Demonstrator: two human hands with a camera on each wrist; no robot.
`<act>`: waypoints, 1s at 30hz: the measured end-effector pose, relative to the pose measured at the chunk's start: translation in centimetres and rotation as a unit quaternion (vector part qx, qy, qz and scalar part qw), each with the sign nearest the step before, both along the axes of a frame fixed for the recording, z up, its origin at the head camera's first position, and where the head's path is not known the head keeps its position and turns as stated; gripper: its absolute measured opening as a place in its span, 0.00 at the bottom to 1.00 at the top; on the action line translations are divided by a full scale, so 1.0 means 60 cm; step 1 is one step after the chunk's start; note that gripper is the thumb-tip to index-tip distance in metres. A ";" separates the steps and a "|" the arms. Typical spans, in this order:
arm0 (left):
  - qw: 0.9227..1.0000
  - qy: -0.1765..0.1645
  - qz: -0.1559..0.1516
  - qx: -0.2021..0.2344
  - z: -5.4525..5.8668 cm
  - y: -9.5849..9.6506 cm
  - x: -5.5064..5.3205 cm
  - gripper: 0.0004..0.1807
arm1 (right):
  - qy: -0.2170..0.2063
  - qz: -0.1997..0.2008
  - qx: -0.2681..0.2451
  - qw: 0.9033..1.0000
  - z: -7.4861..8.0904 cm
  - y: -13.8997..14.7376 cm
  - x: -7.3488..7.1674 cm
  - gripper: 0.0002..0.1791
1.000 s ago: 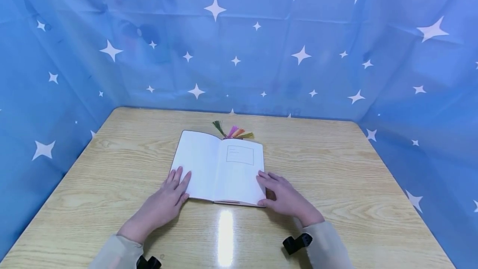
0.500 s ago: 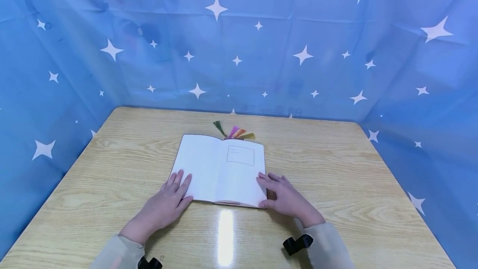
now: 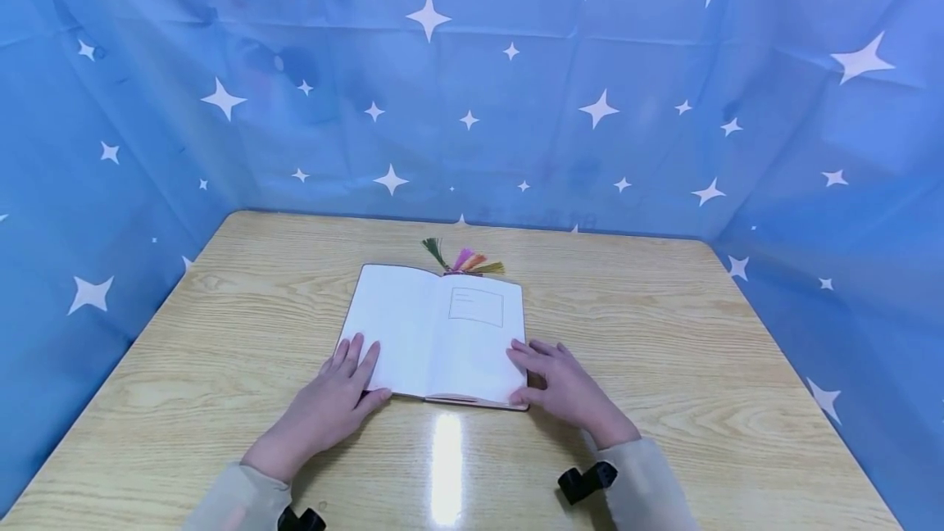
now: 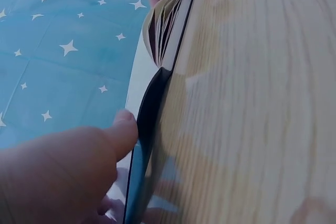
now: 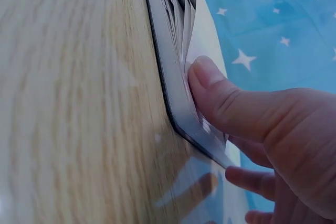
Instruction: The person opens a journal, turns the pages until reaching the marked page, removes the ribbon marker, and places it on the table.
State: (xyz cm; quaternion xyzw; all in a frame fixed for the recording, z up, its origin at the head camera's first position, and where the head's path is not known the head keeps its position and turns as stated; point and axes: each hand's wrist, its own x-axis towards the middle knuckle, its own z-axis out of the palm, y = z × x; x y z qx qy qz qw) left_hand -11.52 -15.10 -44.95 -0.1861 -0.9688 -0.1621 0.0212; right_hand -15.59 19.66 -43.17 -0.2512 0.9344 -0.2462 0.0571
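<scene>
An open notebook (image 3: 401, 310) lies in the middle of the table, with a blank left page and a printed box (image 3: 476, 306) on the right page. My left hand (image 3: 330, 400) rests on the lower left of the left page, fingers spread, its thumb at the bottom edge. On the other side, my right hand (image 3: 566, 383) touches the lower right part of the right page with its fingertips. In the right wrist view its thumb (image 5: 215, 85) lies against the page edges near the corner. Loose leaves (image 4: 163, 27) bulge beneath the right page in the left wrist view.
Several coloured tassels (image 3: 466, 261) stick out past the notebook's top edge. The table (image 3: 634, 301) is pale wood with a bright light reflection at the front. Blue cloth (image 3: 516, 88) with white stars hangs behind and at both sides. Black wrist cameras (image 3: 587, 482) sit by the sleeves.
The notebook's left page has settled slightly lower at its top. My left thumb has spread to the right along the bottom edge. My right hand stays nearly still.
</scene>
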 end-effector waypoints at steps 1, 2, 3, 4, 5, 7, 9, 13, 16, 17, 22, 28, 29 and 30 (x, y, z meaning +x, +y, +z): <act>1.000 0.005 -0.002 0.004 0.000 0.002 -0.001 0.39 | 0.002 0.000 0.004 1.000 0.001 0.000 0.000 0.39; 1.000 0.007 -0.002 0.004 0.001 0.004 -0.001 0.40 | 0.003 0.000 0.008 1.000 0.003 -0.001 0.001 0.39; 1.000 0.010 -0.004 0.007 0.001 0.006 -0.002 0.42 | 0.003 -0.001 0.010 1.000 0.005 -0.001 0.001 0.39; 1.000 0.013 -0.006 0.006 0.001 0.007 -0.003 0.43 | 0.004 -0.001 0.013 1.000 0.007 -0.002 0.002 0.39; 1.000 0.015 -0.008 0.007 0.002 0.009 -0.004 0.44 | 0.008 -0.001 0.015 1.000 0.008 -0.002 0.002 0.39; 1.000 0.017 -0.010 0.008 0.003 0.011 -0.005 0.44 | 0.012 -0.001 0.015 1.000 0.013 -0.003 0.003 0.39; 1.000 0.016 -0.009 0.008 0.004 0.013 -0.006 0.45 | 0.016 -0.001 0.011 1.000 0.016 -0.004 0.005 0.39; 1.000 0.020 -0.008 0.006 0.006 0.014 -0.007 0.46 | 0.030 -0.001 -0.005 1.000 0.022 -0.005 0.008 0.39; 1.000 0.021 -0.007 0.000 0.007 0.015 -0.006 0.48 | 0.045 0.000 -0.016 0.999 0.027 -0.006 0.012 0.38; 1.000 0.021 -0.006 -0.003 0.008 0.016 -0.006 0.49 | 0.051 0.001 -0.017 0.999 0.028 -0.007 0.014 0.38; 1.000 0.016 -0.003 -0.008 0.008 0.018 -0.004 0.51 | 0.074 -0.006 -0.016 0.997 0.031 -0.009 0.019 0.40; 1.000 0.017 0.001 -0.006 0.008 0.020 -0.002 0.52 | 0.090 -0.003 -0.017 0.996 0.031 -0.017 0.024 0.42; 1.000 0.016 0.002 -0.008 0.008 0.021 -0.002 0.52 | 0.094 -0.001 -0.019 0.995 0.031 -0.019 0.025 0.42; 1.000 0.015 0.003 -0.009 0.008 0.021 -0.002 0.52 | 0.099 0.000 -0.021 0.995 0.032 -0.021 0.026 0.42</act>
